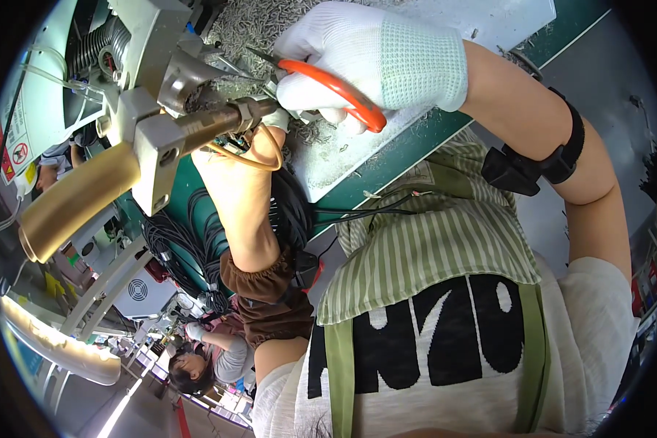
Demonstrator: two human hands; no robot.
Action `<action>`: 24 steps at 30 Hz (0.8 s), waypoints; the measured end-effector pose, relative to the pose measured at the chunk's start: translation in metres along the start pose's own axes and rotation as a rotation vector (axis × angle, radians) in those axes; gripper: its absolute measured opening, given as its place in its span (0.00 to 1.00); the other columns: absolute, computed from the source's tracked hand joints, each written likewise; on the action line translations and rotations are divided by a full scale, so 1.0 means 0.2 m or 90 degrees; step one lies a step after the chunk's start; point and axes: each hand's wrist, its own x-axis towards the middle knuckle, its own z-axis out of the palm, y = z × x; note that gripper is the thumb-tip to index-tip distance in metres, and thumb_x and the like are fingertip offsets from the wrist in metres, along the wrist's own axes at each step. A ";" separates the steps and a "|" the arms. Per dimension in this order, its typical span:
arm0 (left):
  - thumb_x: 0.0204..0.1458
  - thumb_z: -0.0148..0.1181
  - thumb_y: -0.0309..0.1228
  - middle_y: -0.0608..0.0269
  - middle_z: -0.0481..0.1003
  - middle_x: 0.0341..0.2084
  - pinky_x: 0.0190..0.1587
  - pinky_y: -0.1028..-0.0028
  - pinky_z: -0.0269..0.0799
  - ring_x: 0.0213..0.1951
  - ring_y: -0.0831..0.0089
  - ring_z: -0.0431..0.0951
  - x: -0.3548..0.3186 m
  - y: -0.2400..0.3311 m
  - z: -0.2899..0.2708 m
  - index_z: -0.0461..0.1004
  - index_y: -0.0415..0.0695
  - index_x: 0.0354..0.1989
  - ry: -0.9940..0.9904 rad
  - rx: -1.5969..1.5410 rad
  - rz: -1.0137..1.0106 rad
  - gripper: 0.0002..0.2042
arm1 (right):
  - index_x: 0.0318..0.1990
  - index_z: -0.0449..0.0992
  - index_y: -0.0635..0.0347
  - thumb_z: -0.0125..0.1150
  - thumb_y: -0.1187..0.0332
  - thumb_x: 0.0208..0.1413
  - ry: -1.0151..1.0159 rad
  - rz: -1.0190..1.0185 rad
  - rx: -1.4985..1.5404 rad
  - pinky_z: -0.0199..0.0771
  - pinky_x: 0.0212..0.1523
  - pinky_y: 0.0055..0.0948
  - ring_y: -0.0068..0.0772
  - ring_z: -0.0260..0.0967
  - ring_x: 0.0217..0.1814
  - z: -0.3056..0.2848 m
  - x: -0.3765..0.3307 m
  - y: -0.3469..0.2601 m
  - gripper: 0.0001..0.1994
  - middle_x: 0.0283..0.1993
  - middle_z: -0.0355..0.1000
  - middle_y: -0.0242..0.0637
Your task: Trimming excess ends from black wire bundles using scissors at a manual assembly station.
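Note:
My right hand (336, 69), in a white knitted glove, is closed around orange-red-handled scissors (332, 86). Their dark, narrow tip points left toward the machine's metal parts. My left hand (276, 119) sits just below it, mostly hidden behind the brass-coloured rod and fitting (226, 120) of the machine. Its fingers and anything in them are out of sight. A small metallic piece (308, 115) shows under my right fingers, too covered to name. Small grey clippings (252, 25) lie heaped around both hands.
A brass-coloured cylinder (80, 201) on a metal block (157, 160) juts out at left. Coiled black cables (190, 237) lie on the green bench (401, 171) beside my left forearm. A pale board (328, 164) lies under the clippings. Another person (215, 358) is at lower left.

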 end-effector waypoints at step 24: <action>0.54 0.52 0.21 0.56 0.74 0.24 0.20 0.81 0.61 0.18 0.79 0.67 -0.32 0.22 0.05 0.69 0.34 0.38 -0.163 -0.326 -0.195 0.05 | 0.32 0.72 0.64 0.60 0.64 0.52 0.198 -0.443 -0.407 0.63 0.22 0.26 0.27 0.61 0.17 0.12 -0.20 0.09 0.11 0.18 0.64 0.37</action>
